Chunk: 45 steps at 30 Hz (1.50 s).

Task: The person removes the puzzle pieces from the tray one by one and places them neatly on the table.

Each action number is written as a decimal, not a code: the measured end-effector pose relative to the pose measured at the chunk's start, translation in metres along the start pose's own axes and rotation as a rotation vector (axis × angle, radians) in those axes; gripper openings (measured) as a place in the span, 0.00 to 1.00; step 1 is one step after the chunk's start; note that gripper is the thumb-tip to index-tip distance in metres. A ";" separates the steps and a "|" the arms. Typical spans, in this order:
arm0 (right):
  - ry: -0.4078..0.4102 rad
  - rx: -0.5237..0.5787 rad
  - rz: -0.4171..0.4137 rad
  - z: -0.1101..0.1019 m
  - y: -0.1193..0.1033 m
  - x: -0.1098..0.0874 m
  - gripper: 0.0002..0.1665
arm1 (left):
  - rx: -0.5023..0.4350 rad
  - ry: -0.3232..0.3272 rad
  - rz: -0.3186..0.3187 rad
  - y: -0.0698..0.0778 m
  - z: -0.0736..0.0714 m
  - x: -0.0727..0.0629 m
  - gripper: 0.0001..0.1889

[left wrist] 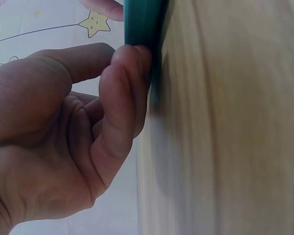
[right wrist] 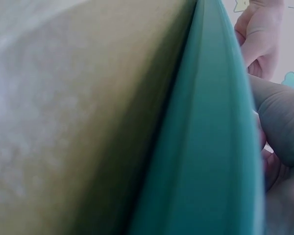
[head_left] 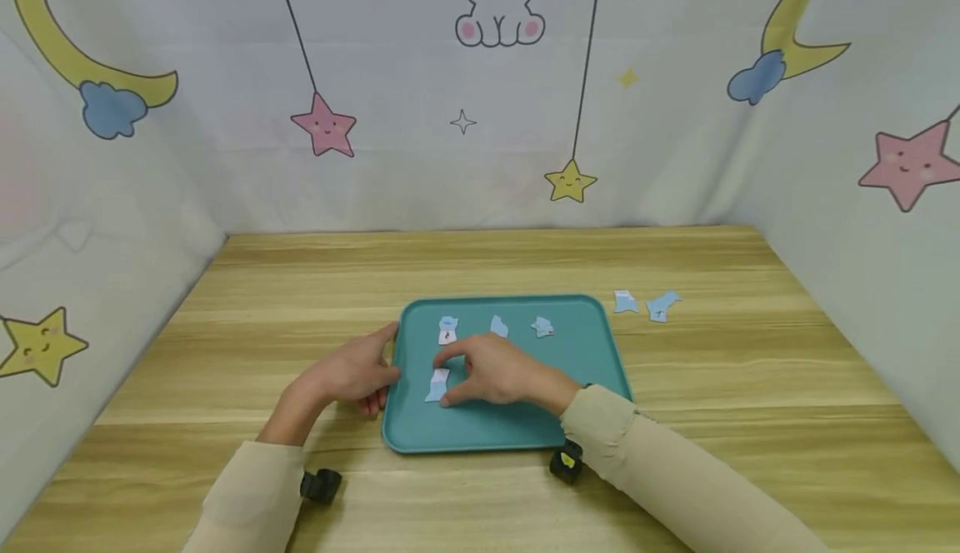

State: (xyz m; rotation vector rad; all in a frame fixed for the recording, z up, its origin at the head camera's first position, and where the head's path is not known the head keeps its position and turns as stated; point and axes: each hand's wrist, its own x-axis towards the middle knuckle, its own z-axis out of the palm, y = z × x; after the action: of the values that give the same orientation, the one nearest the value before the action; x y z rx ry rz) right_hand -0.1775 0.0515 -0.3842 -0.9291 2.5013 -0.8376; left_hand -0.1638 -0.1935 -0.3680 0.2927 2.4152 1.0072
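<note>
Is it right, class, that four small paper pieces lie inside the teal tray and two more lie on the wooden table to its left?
Not quite. The two loose paper pieces lie on the wooden table to the right of the teal tray, not its left, as the head view shows. Four pieces do lie inside the tray, one under the right hand.
</note>
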 end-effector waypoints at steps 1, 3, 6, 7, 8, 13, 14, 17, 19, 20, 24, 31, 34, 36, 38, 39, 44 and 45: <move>0.000 0.003 -0.003 0.000 0.000 0.000 0.27 | -0.001 -0.001 -0.001 0.000 0.000 0.000 0.43; 0.003 0.007 -0.016 0.000 0.001 -0.001 0.26 | -0.003 -0.002 -0.003 0.000 0.000 0.000 0.43; 0.018 0.024 -0.040 -0.002 0.004 -0.003 0.27 | -0.004 -0.005 -0.006 0.000 0.001 0.001 0.43; 0.026 0.032 -0.044 -0.003 0.005 -0.004 0.27 | -0.005 -0.007 -0.007 0.000 0.001 0.001 0.43; 0.034 0.040 -0.049 -0.004 0.006 -0.005 0.27 | -0.007 -0.007 -0.006 0.000 0.001 0.001 0.43; 0.052 0.060 -0.032 -0.013 0.010 -0.013 0.28 | -0.007 -0.004 0.002 0.001 0.000 0.001 0.43; 0.051 0.058 -0.028 -0.015 0.010 -0.014 0.28 | -0.005 -0.002 0.003 0.001 -0.001 0.001 0.43; 0.054 0.061 -0.020 -0.019 0.012 -0.019 0.28 | 0.001 0.002 0.006 0.001 -0.001 0.001 0.43; 0.059 0.065 -0.020 -0.021 0.013 -0.023 0.28 | 0.001 0.003 0.009 0.001 -0.001 0.000 0.43; 0.063 0.065 -0.017 -0.023 0.014 -0.025 0.28 | 0.001 0.003 0.009 0.001 -0.001 0.000 0.43; 0.089 0.058 -0.021 -0.030 0.016 -0.034 0.28 | 0.003 0.001 0.011 0.001 -0.001 0.000 0.43; 0.115 0.124 0.012 -0.051 0.029 -0.052 0.30 | 0.008 -0.003 0.011 0.000 0.000 0.001 0.44; 0.129 0.134 0.046 -0.061 0.034 -0.061 0.30 | 0.006 -0.004 0.015 0.000 0.000 0.002 0.43; 0.150 0.128 0.061 -0.066 0.039 -0.066 0.30 | 0.006 -0.004 0.016 0.000 0.000 0.002 0.43; 0.173 0.125 0.072 -0.069 0.045 -0.071 0.30 | 0.005 -0.005 0.016 0.000 0.000 0.002 0.43; 0.184 0.126 0.077 -0.071 0.048 -0.073 0.30 | 0.006 -0.005 0.015 0.000 0.000 0.002 0.43; 0.213 0.119 0.077 -0.077 0.064 -0.084 0.29 | 0.004 -0.002 0.009 -0.001 0.001 0.002 0.43; 0.217 0.115 0.081 -0.078 0.067 -0.086 0.29 | 0.004 -0.002 0.008 0.000 0.001 0.002 0.43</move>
State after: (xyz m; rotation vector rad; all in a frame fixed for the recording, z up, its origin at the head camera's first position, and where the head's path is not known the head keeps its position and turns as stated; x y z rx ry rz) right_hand -0.1856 0.1827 -0.3578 -0.7289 2.6189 -1.0947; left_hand -0.1651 -0.1925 -0.3694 0.3046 2.4169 1.0050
